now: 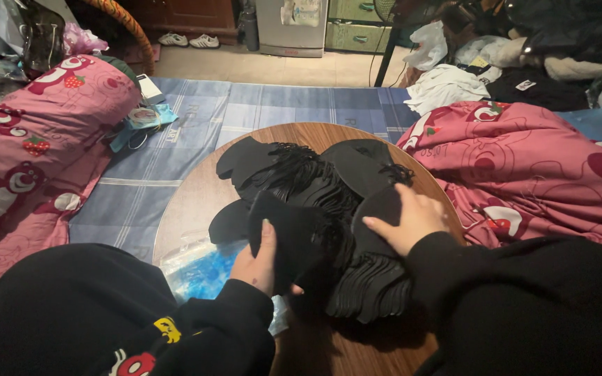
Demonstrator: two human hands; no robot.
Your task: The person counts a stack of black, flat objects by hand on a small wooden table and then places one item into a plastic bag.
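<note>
- Black sleeves fill the bottom of the frame.
- Left hand (259,261), lower centre, grips one black piece (283,240), fingers closed round its edge.
- Right hand (409,219) lies flat, fingers spread, on a fanned stack (371,278).
- Judging by the loose pile (294,174) mid-table, plenty remains unsorted.
- Blue bag (200,268) crowds the round table (189,202); pink bedding (538,167) lies at right.

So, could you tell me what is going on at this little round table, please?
A person in black sleeves sits at a round wooden table that bears stacks of flat black pieces with thin cords. The left hand holds up one black piece, thumb on its front. The right hand rests flat on a fanned stack beside it. A clear plastic bag with blue inside lies at the table's near left edge. Pink patterned bedding lies on both sides.
</note>
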